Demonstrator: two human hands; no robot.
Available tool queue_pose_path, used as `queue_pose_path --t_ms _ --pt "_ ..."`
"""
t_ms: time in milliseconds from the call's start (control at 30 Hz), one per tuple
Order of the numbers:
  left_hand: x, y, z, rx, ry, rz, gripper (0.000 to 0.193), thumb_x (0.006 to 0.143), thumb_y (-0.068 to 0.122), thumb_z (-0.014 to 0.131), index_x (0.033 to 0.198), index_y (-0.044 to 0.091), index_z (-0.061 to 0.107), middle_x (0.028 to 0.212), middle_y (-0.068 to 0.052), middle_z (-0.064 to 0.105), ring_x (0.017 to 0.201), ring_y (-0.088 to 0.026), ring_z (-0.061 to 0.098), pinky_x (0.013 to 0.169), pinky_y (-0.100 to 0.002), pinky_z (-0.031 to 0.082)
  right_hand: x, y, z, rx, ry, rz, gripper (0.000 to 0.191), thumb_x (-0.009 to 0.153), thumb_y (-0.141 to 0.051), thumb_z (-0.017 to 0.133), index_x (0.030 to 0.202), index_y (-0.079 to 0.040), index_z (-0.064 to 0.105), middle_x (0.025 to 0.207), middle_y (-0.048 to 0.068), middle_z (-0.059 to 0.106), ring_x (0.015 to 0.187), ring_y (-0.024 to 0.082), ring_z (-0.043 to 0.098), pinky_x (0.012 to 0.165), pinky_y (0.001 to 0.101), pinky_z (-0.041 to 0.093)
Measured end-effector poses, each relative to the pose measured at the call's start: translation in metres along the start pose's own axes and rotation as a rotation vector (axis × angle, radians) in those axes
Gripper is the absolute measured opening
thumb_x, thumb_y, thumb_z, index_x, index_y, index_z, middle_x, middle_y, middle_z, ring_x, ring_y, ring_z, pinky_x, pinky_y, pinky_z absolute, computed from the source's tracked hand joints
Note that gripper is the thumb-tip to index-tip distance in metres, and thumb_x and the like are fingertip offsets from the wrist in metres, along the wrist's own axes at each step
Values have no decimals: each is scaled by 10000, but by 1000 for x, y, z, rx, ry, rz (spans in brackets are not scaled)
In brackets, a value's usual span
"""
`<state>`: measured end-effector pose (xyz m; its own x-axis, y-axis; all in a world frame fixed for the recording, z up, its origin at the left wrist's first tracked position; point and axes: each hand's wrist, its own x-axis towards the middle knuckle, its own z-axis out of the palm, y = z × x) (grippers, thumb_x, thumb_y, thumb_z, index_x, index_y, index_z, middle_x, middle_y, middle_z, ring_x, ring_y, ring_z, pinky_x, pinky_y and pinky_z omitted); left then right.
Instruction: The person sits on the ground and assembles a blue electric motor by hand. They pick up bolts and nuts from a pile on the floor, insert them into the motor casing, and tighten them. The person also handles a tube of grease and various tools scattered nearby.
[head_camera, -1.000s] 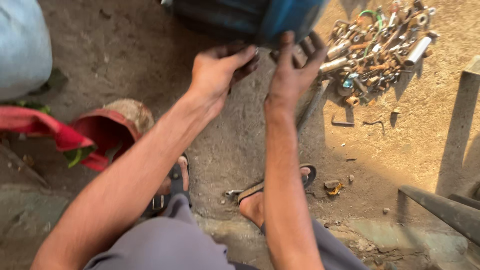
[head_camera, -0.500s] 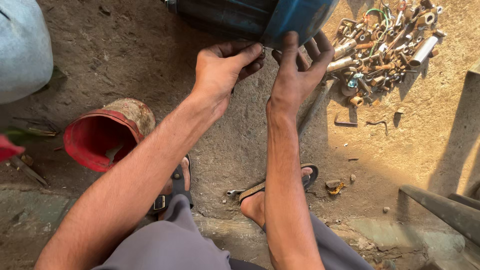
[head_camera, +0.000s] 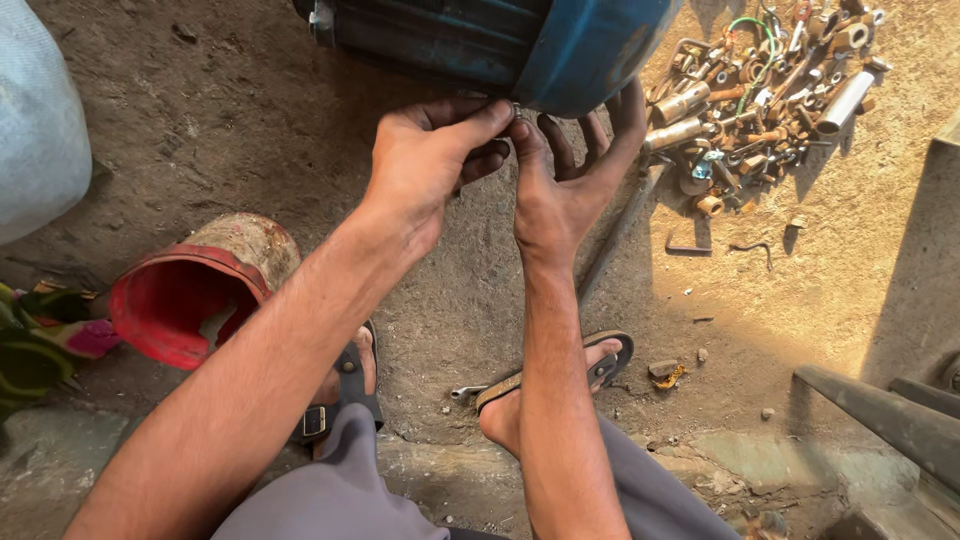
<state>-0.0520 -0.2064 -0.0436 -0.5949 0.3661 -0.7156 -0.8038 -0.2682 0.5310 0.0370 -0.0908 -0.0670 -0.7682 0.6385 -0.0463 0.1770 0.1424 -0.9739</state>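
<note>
A blue ribbed metal motor housing (head_camera: 500, 40) lies on the dirt floor at the top of the head view. My left hand (head_camera: 430, 165) pinches a small metal part at the housing's lower edge with thumb and forefinger. Beside it, my right hand (head_camera: 570, 170) has its thumb against the same spot and its fingers spread under the blue end cover. The small part itself is mostly hidden by the fingertips. My two feet in sandals (head_camera: 560, 375) rest on the ground below the hands.
A pile of rusty bolts, nuts and metal fittings (head_camera: 760, 90) lies at the upper right. A red bowl-shaped cover (head_camera: 190, 290) lies on its side at the left. A long metal rod (head_camera: 615, 235) runs under my right hand. Dark metal bars (head_camera: 880, 410) cross the lower right.
Both hands have moved closer together at the housing's lower edge, the fingertips now meeting on one spot. The red cloth at the left has gone from view.
</note>
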Motion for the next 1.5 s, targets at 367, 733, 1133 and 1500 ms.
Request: queue_pose_path --t_ms 367,733,1133,1500 --pt "-11 17 4 759 72 474 118 911 110 768 992 34 809 794 -68 799 655 -86 723 601 -267 565 4 -4 0 37 -8 26 884 1002 -12 830 1640 -187 244 1585 160 349 1442 303 485 1149 465 580" --pt "-14 1 2 637 69 630 176 950 39 719 1118 28 771 990 -95 811 857 -128 787 745 -258 629 7 -1 3 19 -12 27 913 965 -22 819 1628 -172 210 1645 172 316 1514 341 455 1148 491 562" --pt "-11 -2 6 558 73 615 162 947 -2 714 1098 12 771 1002 -100 813 890 -117 779 780 -245 622 10 8 5 95 25 27 978 923 -183 894 1638 -143 228 1653 130 352 1448 266 499 1146 439 610" --pt "-8 -1 2 656 6 596 168 932 -14 715 1090 30 755 1025 -84 800 984 -162 796 888 -274 647 8 13 5 77 46 14 1003 920 -266 905 1639 -154 216 1657 108 336 1482 265 477 1134 449 569"
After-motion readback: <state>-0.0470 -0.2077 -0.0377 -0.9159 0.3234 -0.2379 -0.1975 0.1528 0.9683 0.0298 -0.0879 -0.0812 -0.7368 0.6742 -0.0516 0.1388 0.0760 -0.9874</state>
